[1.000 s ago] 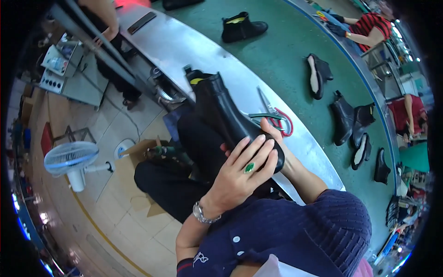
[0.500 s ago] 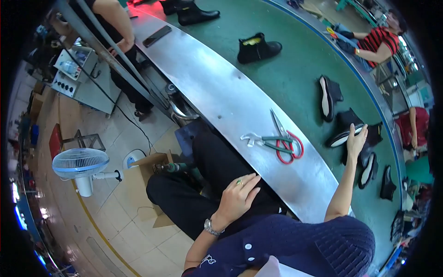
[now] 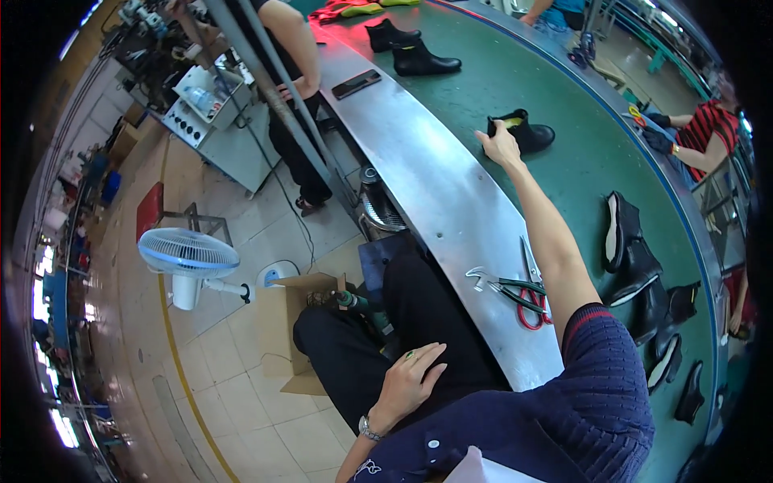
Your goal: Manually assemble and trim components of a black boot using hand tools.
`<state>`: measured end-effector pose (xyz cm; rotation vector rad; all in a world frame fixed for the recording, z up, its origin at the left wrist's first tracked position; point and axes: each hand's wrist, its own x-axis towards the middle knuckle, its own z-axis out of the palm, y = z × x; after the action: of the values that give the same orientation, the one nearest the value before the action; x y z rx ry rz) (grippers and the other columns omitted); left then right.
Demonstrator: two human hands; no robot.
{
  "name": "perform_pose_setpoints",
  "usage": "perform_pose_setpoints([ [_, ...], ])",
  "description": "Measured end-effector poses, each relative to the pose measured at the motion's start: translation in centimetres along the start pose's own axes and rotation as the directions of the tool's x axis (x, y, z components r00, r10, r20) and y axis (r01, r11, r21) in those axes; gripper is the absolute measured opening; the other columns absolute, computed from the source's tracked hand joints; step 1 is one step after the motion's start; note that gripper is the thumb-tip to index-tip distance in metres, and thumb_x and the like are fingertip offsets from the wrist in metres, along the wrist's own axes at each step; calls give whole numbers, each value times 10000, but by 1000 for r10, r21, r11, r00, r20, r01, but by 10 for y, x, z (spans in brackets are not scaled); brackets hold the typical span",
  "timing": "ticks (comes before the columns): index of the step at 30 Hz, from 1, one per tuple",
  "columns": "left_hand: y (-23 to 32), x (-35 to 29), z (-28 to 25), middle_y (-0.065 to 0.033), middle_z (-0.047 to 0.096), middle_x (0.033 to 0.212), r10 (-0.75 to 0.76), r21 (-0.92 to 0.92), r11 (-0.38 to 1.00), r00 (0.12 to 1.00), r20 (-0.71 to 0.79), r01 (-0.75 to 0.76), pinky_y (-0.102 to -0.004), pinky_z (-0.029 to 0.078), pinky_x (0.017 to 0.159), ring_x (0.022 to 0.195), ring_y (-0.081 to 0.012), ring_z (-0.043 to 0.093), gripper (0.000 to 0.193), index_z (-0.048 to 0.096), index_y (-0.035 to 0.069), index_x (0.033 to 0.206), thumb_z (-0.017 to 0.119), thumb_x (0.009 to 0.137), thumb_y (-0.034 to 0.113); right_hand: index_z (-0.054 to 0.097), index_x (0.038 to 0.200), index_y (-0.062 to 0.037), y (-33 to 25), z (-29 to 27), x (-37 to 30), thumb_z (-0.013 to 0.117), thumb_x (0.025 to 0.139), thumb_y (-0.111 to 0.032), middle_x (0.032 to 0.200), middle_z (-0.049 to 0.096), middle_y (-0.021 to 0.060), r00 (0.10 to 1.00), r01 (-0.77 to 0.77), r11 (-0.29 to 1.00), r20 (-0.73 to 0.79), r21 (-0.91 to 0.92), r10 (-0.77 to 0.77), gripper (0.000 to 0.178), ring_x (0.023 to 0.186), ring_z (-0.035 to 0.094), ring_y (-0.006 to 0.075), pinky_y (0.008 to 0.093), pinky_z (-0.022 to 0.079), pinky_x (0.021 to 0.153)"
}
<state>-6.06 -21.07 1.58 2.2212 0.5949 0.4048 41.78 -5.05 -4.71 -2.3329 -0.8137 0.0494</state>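
- Head view: the right hand [image 3: 501,145] is stretched far forward over the green conveyor belt [image 3: 564,88], fingers loosely spread, touching or just short of the black ankle boot with a yellow lining [image 3: 523,133]; contact cannot be confirmed, and nothing is gripped.
- That boot stands upright on the belt, just beyond the far edge of the long polished steel work ledge [image 3: 427,177].
- The left hand [image 3: 411,382] rests palm down on the black-trousered thigh [image 3: 362,354], fingers relaxed and slightly apart, holding nothing. A green-stoned ring sits on one finger and a metal wristwatch [image 3: 369,428] is on the wrist.
- Red-handled scissors and green-handled pliers [image 3: 519,290] lie on the ledge beside the right forearm, untouched.
- Several more black boots [image 3: 636,266] lie on their sides on the belt to the right, well apart from the right hand.
- Another pair of black boots [image 3: 411,50] stands farther up the belt, near a dark flat phone [image 3: 357,83] on the ledge.
- A white pedestal fan [image 3: 189,256] and an open cardboard box [image 3: 294,322] stand on the tiled floor at left.
- Another person in a red striped sleeve [image 3: 708,141] works across the belt.
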Motion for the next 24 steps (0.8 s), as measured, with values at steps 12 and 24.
perform_pose_setpoints([
  [12,-12,-5,-45,-169,610,1254,-58,16,998,993,-101,60,-362,466,986,1149,-308,597,446,588,8,1243,703,833,140,499,727,-75,-50,-186,-109,618,940,-299,580,540,-9,930,201,733,109,650,-352,331,471,525,78,221,394,443],
  [24,-14,-19,-43,-126,307,1537,-120,-730,680,993,-15,71,-333,327,1103,1362,-210,387,1154,21,97,1547,793,695,-4,577,739,-58,-182,-150,-280,648,934,-295,509,518,-24,416,-308,599,671,739,-614,315,389,476,43,177,362,378],
])
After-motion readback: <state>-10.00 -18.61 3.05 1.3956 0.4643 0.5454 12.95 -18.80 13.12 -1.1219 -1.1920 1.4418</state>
